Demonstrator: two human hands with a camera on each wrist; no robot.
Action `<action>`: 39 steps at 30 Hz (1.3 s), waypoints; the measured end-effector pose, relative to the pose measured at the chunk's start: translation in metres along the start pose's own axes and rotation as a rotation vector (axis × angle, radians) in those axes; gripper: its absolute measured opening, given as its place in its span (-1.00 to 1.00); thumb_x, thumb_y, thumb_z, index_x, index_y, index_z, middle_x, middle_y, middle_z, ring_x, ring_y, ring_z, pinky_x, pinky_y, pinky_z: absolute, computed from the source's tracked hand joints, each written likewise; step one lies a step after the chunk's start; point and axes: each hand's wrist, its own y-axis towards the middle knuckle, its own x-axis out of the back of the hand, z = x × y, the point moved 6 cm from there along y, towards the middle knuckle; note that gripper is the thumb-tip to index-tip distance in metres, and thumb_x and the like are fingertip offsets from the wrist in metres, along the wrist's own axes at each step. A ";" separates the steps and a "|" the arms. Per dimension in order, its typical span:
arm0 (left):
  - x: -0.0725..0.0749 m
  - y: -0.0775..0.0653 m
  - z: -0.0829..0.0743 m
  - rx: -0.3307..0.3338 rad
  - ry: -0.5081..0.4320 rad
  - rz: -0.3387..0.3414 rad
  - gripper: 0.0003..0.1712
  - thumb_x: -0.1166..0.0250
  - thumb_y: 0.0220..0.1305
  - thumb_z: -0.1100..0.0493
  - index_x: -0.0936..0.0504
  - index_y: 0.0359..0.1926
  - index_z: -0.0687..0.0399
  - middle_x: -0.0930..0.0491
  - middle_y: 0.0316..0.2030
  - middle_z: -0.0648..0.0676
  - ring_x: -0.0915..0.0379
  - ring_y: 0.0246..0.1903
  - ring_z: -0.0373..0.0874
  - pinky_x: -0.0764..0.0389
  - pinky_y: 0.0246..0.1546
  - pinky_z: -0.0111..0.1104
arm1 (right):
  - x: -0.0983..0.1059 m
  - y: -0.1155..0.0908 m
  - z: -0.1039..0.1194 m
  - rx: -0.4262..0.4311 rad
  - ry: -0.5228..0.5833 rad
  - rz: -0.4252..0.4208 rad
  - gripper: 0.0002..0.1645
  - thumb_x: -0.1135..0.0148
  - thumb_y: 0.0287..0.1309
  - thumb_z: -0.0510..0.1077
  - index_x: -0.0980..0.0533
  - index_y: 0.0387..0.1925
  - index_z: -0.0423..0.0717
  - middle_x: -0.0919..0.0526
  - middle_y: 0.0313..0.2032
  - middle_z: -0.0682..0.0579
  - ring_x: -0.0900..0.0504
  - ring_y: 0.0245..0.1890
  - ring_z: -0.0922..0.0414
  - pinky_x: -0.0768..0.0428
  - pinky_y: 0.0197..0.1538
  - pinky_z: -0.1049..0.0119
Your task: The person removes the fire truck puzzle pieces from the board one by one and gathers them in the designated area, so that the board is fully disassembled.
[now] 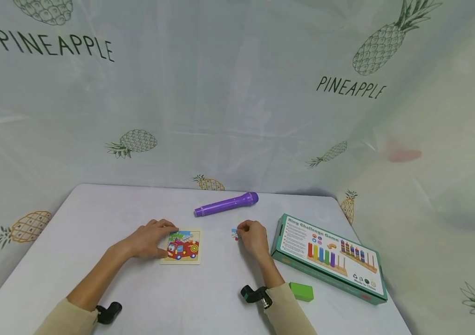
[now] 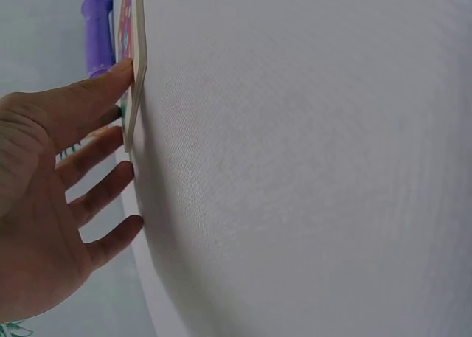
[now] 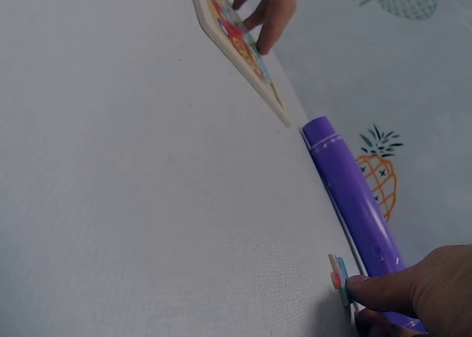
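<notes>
A small square wooden jigsaw puzzle [image 1: 185,251] with a red fire truck picture lies on the white table. At its left side is my left hand [image 1: 150,238], the thumb and index finger touching the board and the other fingers spread in the left wrist view. The upper right of the picture shows a pale area. To the right of the board, my right hand [image 1: 253,238] pinches a small puzzle piece [image 1: 234,234] between thumb and fingers. That puzzle piece [image 3: 339,278] shows blue, white and red and stands on edge near the tabletop in the right wrist view.
Behind the hands lies a purple toy microphone [image 1: 226,204]. On the right sits a green Ring Challenge Game box [image 1: 329,258], with a green block [image 1: 301,291] in front of it near my right sleeve. A pineapple-print curtain [image 1: 229,93] hangs behind the table [image 1: 145,288].
</notes>
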 end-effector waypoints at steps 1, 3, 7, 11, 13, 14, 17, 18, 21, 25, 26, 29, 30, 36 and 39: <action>0.000 0.000 0.000 0.000 0.001 -0.001 -0.19 -0.58 -0.01 0.03 -0.53 0.30 0.07 -0.47 0.26 0.14 -0.34 0.23 0.21 -0.42 0.10 0.22 | 0.000 0.000 0.000 -0.001 -0.001 0.002 -0.96 -0.38 0.22 -0.20 -0.71 -0.31 -0.08 -0.62 -0.46 0.11 -0.51 -0.46 0.17 -0.48 -0.43 0.33; 0.000 -0.001 0.000 0.001 0.003 0.001 -0.20 -0.58 -0.01 0.03 -0.54 0.29 0.05 -0.47 0.26 0.13 -0.34 0.23 0.20 -0.42 0.09 0.22 | -0.001 0.000 -0.001 -0.005 -0.003 0.005 -0.96 -0.37 0.22 -0.19 -0.71 -0.31 -0.06 -0.62 -0.46 0.11 -0.50 -0.45 0.18 -0.48 -0.42 0.32; 0.000 -0.001 0.001 0.007 0.006 0.001 -0.21 -0.58 -0.01 0.01 -0.55 0.28 0.03 -0.47 0.26 0.11 -0.34 0.23 0.19 -0.42 0.10 0.22 | -0.002 0.000 -0.001 -0.008 -0.001 0.009 -0.96 -0.36 0.23 -0.19 -0.71 -0.31 -0.05 -0.62 -0.45 0.11 -0.50 -0.44 0.17 -0.48 -0.41 0.32; 0.000 -0.002 0.001 0.010 0.006 0.002 -0.22 -0.57 0.01 0.00 -0.55 0.28 0.02 -0.48 0.26 0.09 -0.34 0.25 0.19 -0.41 0.12 0.22 | -0.001 -0.002 0.002 0.001 0.017 0.003 -0.95 -0.34 0.24 -0.20 -0.70 -0.29 -0.07 -0.60 -0.45 0.09 -0.50 -0.46 0.16 -0.47 -0.45 0.32; 0.001 -0.002 0.000 0.010 0.003 0.003 -0.23 -0.57 0.01 -0.01 -0.56 0.28 0.02 -0.48 0.26 0.09 -0.33 0.26 0.20 -0.40 0.12 0.23 | -0.003 -0.003 0.005 0.009 0.037 0.009 -0.94 -0.32 0.25 -0.20 -0.69 -0.27 -0.06 -0.60 -0.46 0.09 -0.53 -0.49 0.17 -0.48 -0.47 0.32; 0.001 -0.003 -0.001 0.013 -0.001 0.005 -0.23 -0.57 0.02 -0.01 -0.56 0.28 0.02 -0.48 0.26 0.09 -0.33 0.26 0.20 -0.39 0.13 0.23 | -0.004 -0.004 0.007 0.022 0.041 0.013 -0.93 -0.32 0.25 -0.20 -0.69 -0.27 -0.06 -0.60 -0.45 0.09 -0.53 -0.49 0.18 -0.48 -0.46 0.32; 0.002 -0.003 -0.001 0.014 -0.002 0.004 -0.24 -0.57 0.03 -0.01 -0.56 0.28 0.03 -0.47 0.27 0.10 -0.31 0.28 0.22 -0.38 0.14 0.25 | -0.010 -0.006 0.019 0.081 0.043 0.037 -0.92 -0.32 0.25 -0.19 -0.70 -0.25 -0.06 -0.60 -0.40 0.09 -0.53 -0.43 0.19 -0.49 -0.37 0.30; 0.002 -0.003 -0.001 0.016 -0.003 0.004 -0.24 -0.57 0.03 -0.01 -0.57 0.28 0.03 -0.47 0.27 0.10 -0.31 0.29 0.22 -0.38 0.14 0.25 | -0.012 -0.007 0.024 0.102 0.041 0.048 -0.92 -0.32 0.25 -0.18 -0.70 -0.25 -0.05 -0.60 -0.39 0.09 -0.52 -0.41 0.20 -0.49 -0.33 0.30; 0.003 -0.004 -0.001 0.017 -0.005 0.003 -0.24 -0.57 0.03 0.00 -0.57 0.27 0.05 -0.47 0.28 0.10 -0.30 0.29 0.23 -0.37 0.15 0.26 | -0.022 -0.010 0.040 0.160 0.037 0.081 -0.90 -0.35 0.23 -0.17 -0.71 -0.23 -0.06 -0.59 -0.34 0.08 -0.48 -0.37 0.20 -0.48 -0.30 0.31; 0.003 -0.003 -0.001 0.014 -0.006 0.010 -0.25 -0.56 0.03 0.01 -0.57 0.27 0.07 -0.47 0.27 0.10 -0.30 0.28 0.23 -0.37 0.14 0.26 | -0.041 -0.016 0.060 0.209 0.031 0.149 -0.85 -0.37 0.23 -0.14 -0.72 -0.20 -0.08 -0.58 -0.34 0.10 -0.48 -0.41 0.24 -0.49 -0.38 0.38; 0.003 -0.003 -0.001 0.014 -0.004 0.012 -0.25 -0.56 0.03 0.00 -0.57 0.27 0.07 -0.47 0.27 0.10 -0.31 0.28 0.23 -0.37 0.14 0.26 | -0.046 -0.018 0.065 0.224 0.021 0.165 -0.84 -0.38 0.22 -0.14 -0.72 -0.18 -0.09 -0.58 -0.34 0.11 -0.48 -0.41 0.26 -0.48 -0.38 0.39; 0.003 -0.002 -0.001 0.012 -0.005 0.016 -0.25 -0.56 0.03 -0.01 -0.58 0.26 0.08 -0.47 0.27 0.10 -0.31 0.27 0.23 -0.37 0.14 0.26 | -0.060 -0.023 0.077 0.258 -0.003 0.213 -0.79 -0.40 0.20 -0.11 -0.73 -0.14 -0.08 -0.57 -0.36 0.14 -0.46 -0.40 0.27 -0.45 -0.35 0.40; 0.003 -0.002 0.000 0.011 -0.005 0.016 -0.25 -0.56 0.04 -0.01 -0.58 0.26 0.08 -0.47 0.27 0.10 -0.31 0.27 0.23 -0.37 0.14 0.27 | -0.065 -0.024 0.080 0.265 -0.018 0.226 -0.77 -0.41 0.20 -0.09 -0.73 -0.12 -0.07 -0.56 -0.36 0.15 -0.45 -0.39 0.28 -0.44 -0.33 0.40; 0.002 -0.002 0.000 -0.005 -0.005 0.005 -0.24 -0.56 0.03 -0.02 -0.58 0.26 0.08 -0.48 0.26 0.08 -0.32 0.26 0.20 -0.39 0.11 0.26 | -0.085 -0.028 0.092 0.297 -0.163 0.260 -0.63 -0.45 0.16 0.06 -0.73 -0.04 -0.01 -0.53 -0.32 0.16 -0.44 -0.37 0.29 -0.43 -0.31 0.41; 0.003 -0.002 0.000 -0.021 0.003 -0.002 -0.24 -0.57 0.02 -0.03 -0.58 0.26 0.09 -0.49 0.25 0.08 -0.33 0.25 0.20 -0.41 0.09 0.25 | -0.089 -0.029 0.096 0.288 -0.220 0.253 -0.60 -0.45 0.15 0.10 -0.73 -0.04 0.02 -0.52 -0.32 0.16 -0.43 -0.38 0.28 -0.43 -0.33 0.41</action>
